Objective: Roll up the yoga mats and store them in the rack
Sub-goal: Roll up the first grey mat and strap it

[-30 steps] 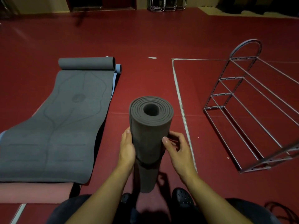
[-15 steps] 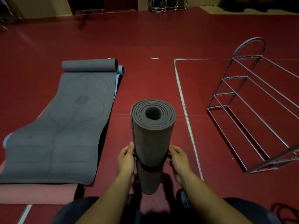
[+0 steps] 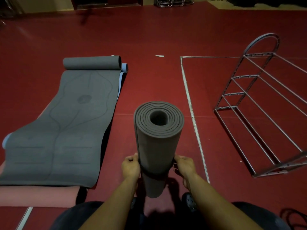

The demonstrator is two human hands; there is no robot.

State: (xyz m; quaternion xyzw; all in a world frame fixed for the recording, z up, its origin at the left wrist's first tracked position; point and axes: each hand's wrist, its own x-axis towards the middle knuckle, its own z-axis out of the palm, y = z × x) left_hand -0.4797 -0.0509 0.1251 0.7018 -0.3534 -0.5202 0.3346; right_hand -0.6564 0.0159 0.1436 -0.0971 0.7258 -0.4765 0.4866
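Both hands, left hand [image 3: 131, 166] and right hand [image 3: 184, 166], pinched the dark strap [image 3: 153, 173] around the upright rolled grey yoga mat [image 3: 158, 146] between the person's feet; if the strap slipped, I reckoned, the roll would loosen.

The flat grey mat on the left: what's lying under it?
Under the flat grey mat a blue mat peeks out along its right edge, a pink one at the near end. The rest is covered.

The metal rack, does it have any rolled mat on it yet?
No, the metal rack shows only bare bars; the rolled mat is between both hands.
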